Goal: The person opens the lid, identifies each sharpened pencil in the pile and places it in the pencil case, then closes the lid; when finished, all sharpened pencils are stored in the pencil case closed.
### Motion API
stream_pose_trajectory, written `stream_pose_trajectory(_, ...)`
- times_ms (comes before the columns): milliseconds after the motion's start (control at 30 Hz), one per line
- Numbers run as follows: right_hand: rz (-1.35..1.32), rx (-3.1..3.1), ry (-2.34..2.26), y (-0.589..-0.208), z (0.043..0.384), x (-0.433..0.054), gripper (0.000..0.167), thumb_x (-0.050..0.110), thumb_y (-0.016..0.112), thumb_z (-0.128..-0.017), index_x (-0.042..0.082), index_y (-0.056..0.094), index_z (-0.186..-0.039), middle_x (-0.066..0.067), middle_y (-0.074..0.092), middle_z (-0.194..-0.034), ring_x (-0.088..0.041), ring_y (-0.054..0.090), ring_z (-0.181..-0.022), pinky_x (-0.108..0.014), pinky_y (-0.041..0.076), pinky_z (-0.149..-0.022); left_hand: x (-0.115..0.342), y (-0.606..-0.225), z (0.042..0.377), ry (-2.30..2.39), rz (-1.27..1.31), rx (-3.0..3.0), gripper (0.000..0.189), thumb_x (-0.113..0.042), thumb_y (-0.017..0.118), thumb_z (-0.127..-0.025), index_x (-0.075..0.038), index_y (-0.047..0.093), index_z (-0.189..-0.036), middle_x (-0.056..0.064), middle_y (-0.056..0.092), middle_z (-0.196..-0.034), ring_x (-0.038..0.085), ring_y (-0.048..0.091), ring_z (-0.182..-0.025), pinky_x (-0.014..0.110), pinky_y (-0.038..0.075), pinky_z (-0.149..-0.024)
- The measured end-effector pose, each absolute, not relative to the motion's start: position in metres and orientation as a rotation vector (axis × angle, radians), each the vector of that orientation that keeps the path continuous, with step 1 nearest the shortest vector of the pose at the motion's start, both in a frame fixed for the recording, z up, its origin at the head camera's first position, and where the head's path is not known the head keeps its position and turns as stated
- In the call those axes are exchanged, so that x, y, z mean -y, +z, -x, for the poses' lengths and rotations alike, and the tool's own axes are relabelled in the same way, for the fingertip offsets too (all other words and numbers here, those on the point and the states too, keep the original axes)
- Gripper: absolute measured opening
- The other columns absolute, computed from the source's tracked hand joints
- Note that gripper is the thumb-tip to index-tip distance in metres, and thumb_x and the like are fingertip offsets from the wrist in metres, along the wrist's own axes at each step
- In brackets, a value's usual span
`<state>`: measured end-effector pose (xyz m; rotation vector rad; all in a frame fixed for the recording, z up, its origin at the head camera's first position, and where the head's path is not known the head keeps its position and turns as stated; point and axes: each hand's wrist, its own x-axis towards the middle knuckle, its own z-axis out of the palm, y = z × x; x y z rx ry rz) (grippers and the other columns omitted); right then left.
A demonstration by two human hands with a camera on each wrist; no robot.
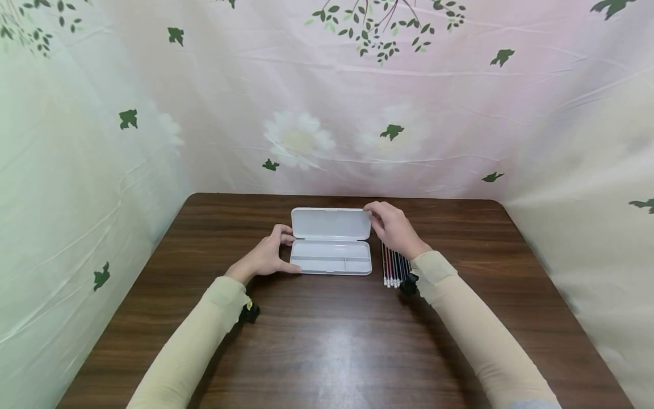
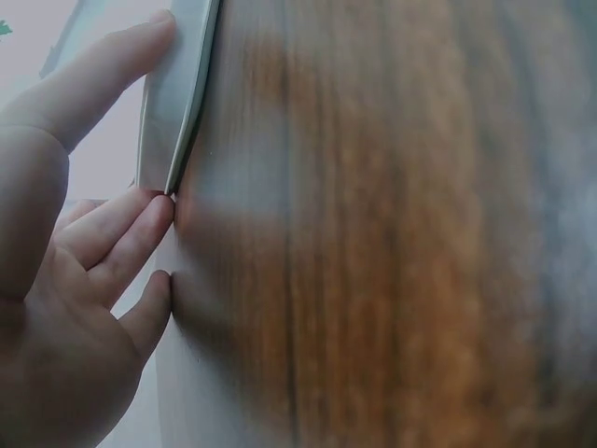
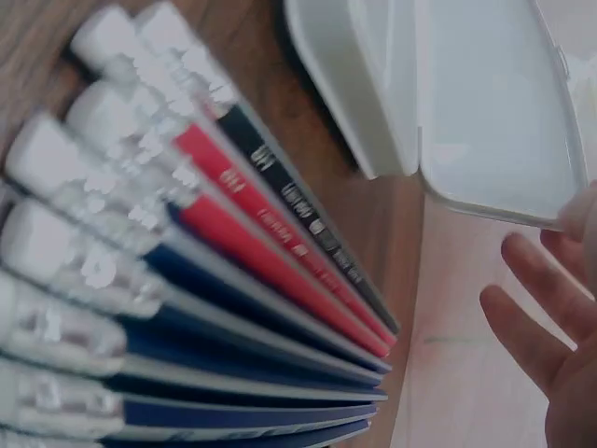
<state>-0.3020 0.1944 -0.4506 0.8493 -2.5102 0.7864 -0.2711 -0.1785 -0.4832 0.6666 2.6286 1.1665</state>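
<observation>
A white pencil case [image 1: 318, 264] lies open on the table, its divided tray toward me and its lid [image 1: 331, 223] raised at the back. My left hand [image 1: 264, 257] holds the tray's left end, thumb at the front corner and fingers at the rear left. In the left wrist view, the fingertips [image 2: 160, 210] meet the case's edge. With thumb and fingers, my right hand [image 1: 397, 228] pinches the lid's upper right corner, also visible in the right wrist view. Under that forearm, a row of pencils [image 1: 392, 267] with white erasers lies right of the case.
The brown wooden table [image 1: 327, 341] extends around the case, with its far edge just behind the lid. A printed cloth [image 1: 337, 113] with leaves and flowers hangs at the back and both sides. Dark wrist cameras sit under both cuffs.
</observation>
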Motion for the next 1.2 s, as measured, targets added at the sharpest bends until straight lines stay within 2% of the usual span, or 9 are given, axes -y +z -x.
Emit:
stream_pose_trajectory(133, -0.770, 2.625, 0.682, -0.455, 0.302, -0.195, 0.045, 0.008, 0.070, -0.099, 0.010, 0.062, -0.143, -0.015, 0.062, -0.124, -0.024, 0.066, -0.091, -0.040, 0.058, -0.071, 0.179, -0.483, 0.272, 1.112, -0.685, -2.649, 0.092, -0.038, 0.097, -0.075, -0.008, 0.043, -0.143, 0.013, 0.063, -0.142, 0.029, 0.055, -0.137, 0.050, 0.039, -0.118)
stream_pose_trajectory(233, -0.729, 2.739, 0.577, -0.458, 0.301, -0.196, 0.060, 0.014, 0.075, -0.097, 0.008, 0.054, -0.152, -0.018, 0.058, -0.134, -0.026, 0.068, -0.100, -0.043, 0.061, -0.077, 0.179, -0.482, 0.273, 1.064, -0.693, -2.660, 0.090, -0.040, 0.096, -0.076, -0.009, 0.049, -0.146, 0.010, 0.062, -0.142, 0.027, 0.056, -0.134, 0.049, 0.040, -0.117)
stream_pose_trajectory(300, -0.716, 2.782, 0.506, -0.461, 0.301, -0.195, 0.064, 0.016, 0.076, -0.097, 0.005, 0.051, -0.154, -0.019, 0.056, -0.139, -0.028, 0.067, -0.105, -0.044, 0.061, -0.082, 0.178, -0.482, 0.274, 1.039, -0.694, -2.661, 0.091, -0.043, 0.095, -0.076, -0.010, 0.051, -0.150, 0.009, 0.062, -0.142, 0.026, 0.056, -0.133, 0.049, 0.041, -0.117)
stream_pose_trajectory(400, -0.723, 2.794, 0.409, -0.465, 0.302, -0.194, 0.058, 0.017, 0.076, -0.097, 0.002, 0.056, -0.149, -0.020, 0.058, -0.141, -0.031, 0.066, -0.114, -0.046, 0.061, -0.088, 0.177, -0.480, 0.274, 1.004, -0.686, -2.660, 0.094, -0.045, 0.094, -0.077, -0.010, 0.050, -0.153, 0.009, 0.061, -0.142, 0.026, 0.055, -0.132, 0.049, 0.040, -0.117)
stream_pose_trajectory(533, -0.765, 2.751, 0.290, -0.467, 0.304, -0.190, 0.040, 0.016, 0.076, -0.097, 0.001, 0.067, -0.133, -0.020, 0.061, -0.138, -0.035, 0.065, -0.117, -0.047, 0.060, -0.088, 0.175, -0.476, 0.274, 0.952, -0.678, -2.673, 0.096, -0.044, 0.094, -0.078, -0.008, 0.049, -0.155, 0.011, 0.061, -0.140, 0.027, 0.055, -0.130, 0.049, 0.040, -0.117)
stream_pose_trajectory(800, -0.887, 2.712, 0.193, -0.468, 0.305, -0.185, 0.009, 0.011, 0.074, -0.097, 0.004, 0.078, -0.101, -0.023, 0.066, -0.132, -0.040, 0.068, -0.108, -0.045, 0.061, -0.079, 0.176, -0.472, 0.273, 0.872, -0.683, -2.704, 0.094, -0.046, 0.092, -0.079, -0.010, 0.050, -0.156, 0.012, 0.058, -0.142, 0.029, 0.054, -0.130, 0.049, 0.042, -0.115)
stream_pose_trajectory(900, -0.908, 2.765, 0.213, -0.468, 0.304, -0.183, 0.010, 0.009, 0.070, -0.099, 0.005, 0.078, -0.095, -0.022, 0.069, -0.128, -0.038, 0.069, -0.108, -0.046, 0.061, -0.084, 0.176, -0.473, 0.273, 0.862, -0.686, -2.705, 0.094, -0.046, 0.092, -0.079, -0.010, 0.050, -0.155, 0.012, 0.058, -0.143, 0.029, 0.054, -0.130, 0.049, 0.042, -0.115)
stream_pose_trajectory(1067, -0.931, 2.851, 0.238, -0.468, 0.303, -0.182, 0.015, 0.006, 0.065, -0.102, 0.004, 0.079, -0.099, -0.019, 0.072, -0.124, -0.034, 0.071, -0.107, -0.049, 0.058, -0.096, 0.175, -0.471, 0.272, 0.848, -0.678, -2.693, 0.094, -0.046, 0.093, -0.079, -0.008, 0.051, -0.155, 0.014, 0.058, -0.143, 0.030, 0.054, -0.130, 0.049, 0.043, -0.115)
stream_pose_trajectory(1200, -0.950, 2.845, 0.284, -0.466, 0.301, -0.184, 0.015, 0.005, 0.064, -0.102, 0.003, 0.078, -0.096, -0.019, 0.073, -0.122, -0.034, 0.072, -0.103, -0.051, 0.057, -0.096, 0.174, -0.470, 0.273, 0.841, -0.667, -2.692, 0.094, -0.045, 0.094, -0.078, -0.009, 0.052, -0.154, 0.013, 0.058, -0.145, 0.031, 0.054, -0.130, 0.049, 0.043, -0.114)
